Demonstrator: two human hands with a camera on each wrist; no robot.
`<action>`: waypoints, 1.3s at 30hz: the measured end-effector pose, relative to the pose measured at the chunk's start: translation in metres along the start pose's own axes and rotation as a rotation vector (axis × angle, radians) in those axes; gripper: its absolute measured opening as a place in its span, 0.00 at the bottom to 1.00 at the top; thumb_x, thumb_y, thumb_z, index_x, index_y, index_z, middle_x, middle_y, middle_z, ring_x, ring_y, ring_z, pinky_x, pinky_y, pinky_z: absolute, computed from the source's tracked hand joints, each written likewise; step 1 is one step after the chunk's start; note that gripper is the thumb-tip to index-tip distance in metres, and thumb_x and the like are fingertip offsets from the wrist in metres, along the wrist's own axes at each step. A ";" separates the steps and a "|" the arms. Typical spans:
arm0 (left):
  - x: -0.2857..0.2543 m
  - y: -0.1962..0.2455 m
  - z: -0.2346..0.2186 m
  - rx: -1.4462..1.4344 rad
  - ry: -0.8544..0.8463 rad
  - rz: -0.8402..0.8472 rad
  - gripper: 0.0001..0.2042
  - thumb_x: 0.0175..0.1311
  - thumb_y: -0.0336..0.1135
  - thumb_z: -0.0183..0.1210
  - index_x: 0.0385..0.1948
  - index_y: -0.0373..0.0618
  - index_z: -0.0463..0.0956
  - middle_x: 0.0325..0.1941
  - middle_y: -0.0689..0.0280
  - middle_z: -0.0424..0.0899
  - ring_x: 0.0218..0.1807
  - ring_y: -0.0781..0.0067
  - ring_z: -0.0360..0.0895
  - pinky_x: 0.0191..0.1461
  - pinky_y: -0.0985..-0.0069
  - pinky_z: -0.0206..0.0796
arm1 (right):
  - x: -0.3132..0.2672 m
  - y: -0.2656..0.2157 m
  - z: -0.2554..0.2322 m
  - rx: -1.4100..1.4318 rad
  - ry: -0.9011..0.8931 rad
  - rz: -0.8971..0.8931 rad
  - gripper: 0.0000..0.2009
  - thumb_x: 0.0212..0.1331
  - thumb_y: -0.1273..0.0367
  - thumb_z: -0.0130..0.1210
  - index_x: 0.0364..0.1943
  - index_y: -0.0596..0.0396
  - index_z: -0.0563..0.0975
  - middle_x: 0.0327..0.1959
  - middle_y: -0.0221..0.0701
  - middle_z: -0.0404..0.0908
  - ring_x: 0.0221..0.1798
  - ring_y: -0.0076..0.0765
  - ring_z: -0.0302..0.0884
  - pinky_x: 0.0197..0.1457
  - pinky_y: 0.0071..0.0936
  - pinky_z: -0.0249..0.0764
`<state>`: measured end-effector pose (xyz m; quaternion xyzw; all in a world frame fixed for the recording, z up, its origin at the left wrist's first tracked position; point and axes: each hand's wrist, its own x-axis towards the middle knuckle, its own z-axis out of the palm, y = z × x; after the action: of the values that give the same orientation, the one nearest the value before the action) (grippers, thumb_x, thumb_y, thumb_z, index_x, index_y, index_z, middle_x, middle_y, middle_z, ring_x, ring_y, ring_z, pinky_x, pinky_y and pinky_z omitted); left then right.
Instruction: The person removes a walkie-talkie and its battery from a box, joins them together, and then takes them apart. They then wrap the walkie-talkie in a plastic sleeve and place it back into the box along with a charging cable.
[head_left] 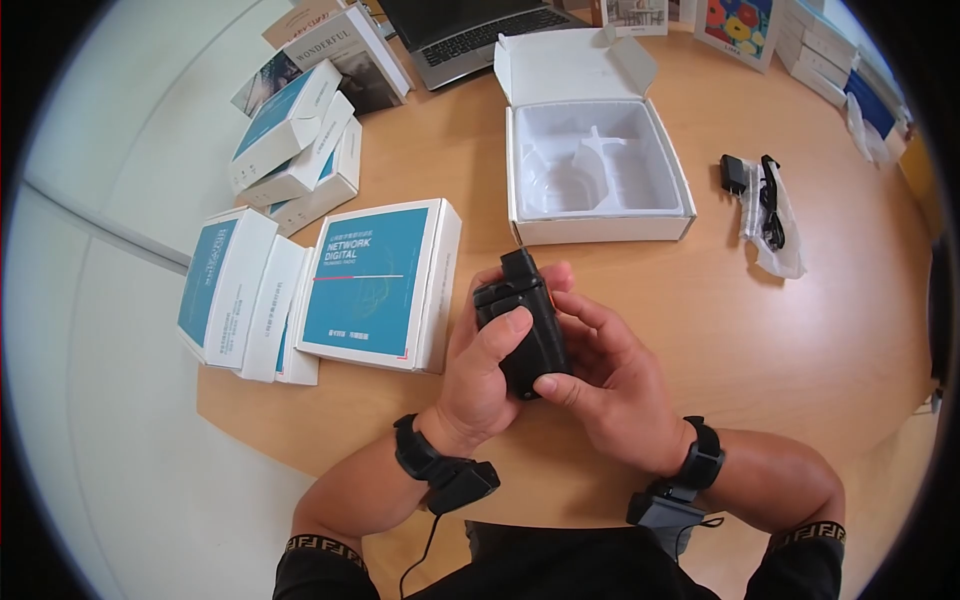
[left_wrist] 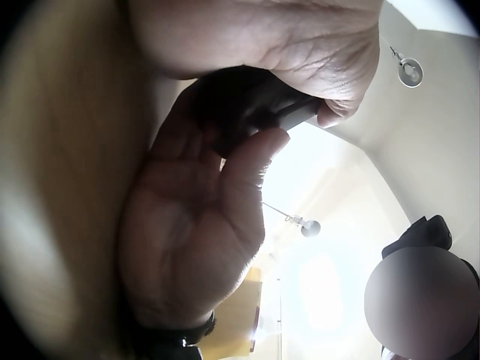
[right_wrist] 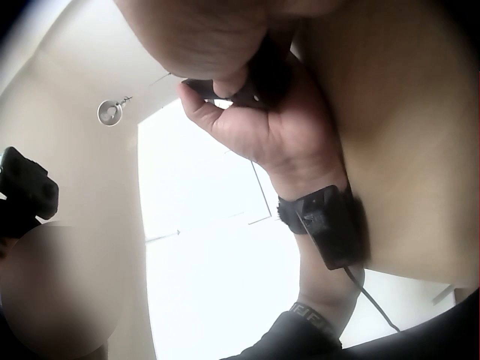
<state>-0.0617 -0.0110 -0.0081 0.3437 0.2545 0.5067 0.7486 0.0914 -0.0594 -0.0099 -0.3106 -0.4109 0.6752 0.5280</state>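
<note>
A black handheld radio-like device (head_left: 528, 335) is held between both hands above the table, its stubby top end pointing away from the body. The left hand (head_left: 478, 370) grips it from the left side, thumb lying across its face. On the other side, the right hand (head_left: 625, 400) holds its lower right edge, with the thumb near the bottom and the fingers along the side. In the left wrist view the device (left_wrist: 244, 105) is dark and partly covered by the left hand (left_wrist: 262, 34). The right wrist view shows it mostly hidden behind the right hand (right_wrist: 217, 37).
An open white box (head_left: 600, 228) with a moulded tray stands beyond the hands. Blue-and-white boxes (head_left: 365, 280) are stacked at the left. A black adapter (head_left: 733, 174) and a bagged cable (head_left: 772, 215) lie right. Behind are a laptop (head_left: 470, 45) and books (head_left: 350, 60).
</note>
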 end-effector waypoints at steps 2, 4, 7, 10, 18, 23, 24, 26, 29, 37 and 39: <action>-0.001 -0.001 0.001 0.012 0.027 -0.008 0.23 0.66 0.37 0.58 0.61 0.44 0.63 0.64 0.51 0.73 0.60 0.61 0.76 0.62 0.64 0.74 | -0.001 0.002 0.000 -0.010 0.005 -0.008 0.33 0.63 0.81 0.59 0.71 0.54 0.59 0.65 0.41 0.69 0.67 0.36 0.71 0.69 0.34 0.72; -0.001 -0.003 0.000 0.009 0.030 -0.003 0.23 0.67 0.37 0.57 0.61 0.44 0.63 0.64 0.51 0.74 0.60 0.61 0.76 0.61 0.65 0.74 | -0.001 0.005 0.001 -0.024 0.012 -0.017 0.32 0.63 0.80 0.59 0.71 0.53 0.60 0.65 0.41 0.70 0.67 0.36 0.71 0.69 0.34 0.72; -0.003 -0.003 0.001 0.007 0.052 0.012 0.22 0.68 0.37 0.56 0.61 0.43 0.63 0.64 0.50 0.74 0.60 0.60 0.77 0.60 0.65 0.75 | -0.001 0.007 0.001 -0.048 0.038 -0.009 0.32 0.63 0.80 0.59 0.71 0.53 0.60 0.64 0.41 0.71 0.66 0.36 0.72 0.69 0.34 0.72; -0.004 -0.005 0.000 -0.008 0.048 0.005 0.22 0.69 0.37 0.54 0.61 0.43 0.62 0.63 0.49 0.74 0.60 0.59 0.76 0.63 0.61 0.74 | 0.000 0.009 0.001 -0.049 0.006 -0.051 0.34 0.62 0.81 0.59 0.71 0.52 0.59 0.63 0.38 0.71 0.65 0.34 0.72 0.67 0.34 0.72; -0.005 -0.004 0.003 0.190 0.028 0.040 0.27 0.70 0.55 0.53 0.63 0.48 0.65 0.61 0.56 0.76 0.56 0.59 0.79 0.64 0.58 0.72 | 0.003 0.007 -0.003 -0.012 -0.032 -0.080 0.34 0.63 0.79 0.59 0.72 0.54 0.58 0.60 0.37 0.72 0.65 0.34 0.71 0.69 0.34 0.69; -0.002 -0.008 -0.009 0.053 -0.106 0.052 0.37 0.68 0.60 0.54 0.69 0.40 0.60 0.66 0.55 0.73 0.60 0.61 0.75 0.66 0.64 0.68 | 0.010 0.006 -0.008 0.001 -0.003 -0.142 0.32 0.64 0.77 0.58 0.72 0.54 0.59 0.63 0.35 0.71 0.64 0.33 0.71 0.69 0.33 0.69; -0.003 -0.007 -0.004 0.031 -0.099 0.053 0.37 0.68 0.61 0.53 0.69 0.42 0.61 0.65 0.57 0.73 0.60 0.61 0.75 0.67 0.62 0.67 | 0.012 0.005 -0.013 0.084 -0.036 -0.077 0.30 0.66 0.76 0.57 0.72 0.54 0.61 0.63 0.36 0.72 0.65 0.33 0.71 0.69 0.34 0.69; -0.002 -0.005 -0.001 0.042 -0.107 0.039 0.35 0.68 0.62 0.53 0.67 0.45 0.63 0.67 0.58 0.71 0.61 0.60 0.74 0.68 0.59 0.66 | 0.014 -0.003 -0.020 0.131 -0.076 0.045 0.26 0.68 0.75 0.54 0.70 0.53 0.66 0.61 0.36 0.75 0.63 0.32 0.72 0.66 0.34 0.71; -0.002 -0.004 -0.002 0.089 -0.195 0.054 0.31 0.69 0.60 0.53 0.64 0.44 0.65 0.67 0.58 0.72 0.62 0.59 0.73 0.69 0.59 0.64 | 0.016 0.002 -0.025 0.216 -0.147 0.074 0.24 0.67 0.75 0.54 0.68 0.54 0.68 0.61 0.35 0.75 0.60 0.30 0.74 0.63 0.33 0.72; 0.008 -0.007 -0.022 -0.117 -0.029 0.014 0.17 0.76 0.48 0.48 0.52 0.44 0.70 0.57 0.55 0.80 0.62 0.59 0.75 0.70 0.63 0.63 | 0.012 -0.025 -0.026 -0.827 0.160 -0.426 0.22 0.63 0.72 0.59 0.62 0.57 0.73 0.56 0.40 0.79 0.57 0.41 0.78 0.61 0.36 0.74; 0.008 -0.007 -0.016 -0.100 0.027 0.010 0.15 0.76 0.47 0.50 0.49 0.45 0.72 0.52 0.58 0.81 0.58 0.63 0.77 0.66 0.68 0.65 | 0.017 -0.051 -0.042 -0.870 0.398 -0.649 0.19 0.59 0.73 0.61 0.55 0.57 0.75 0.53 0.42 0.78 0.54 0.48 0.78 0.59 0.38 0.74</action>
<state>-0.0667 -0.0008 -0.0242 0.3002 0.2371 0.5270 0.7589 0.1466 -0.0278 0.0154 -0.4781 -0.6178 0.1762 0.5989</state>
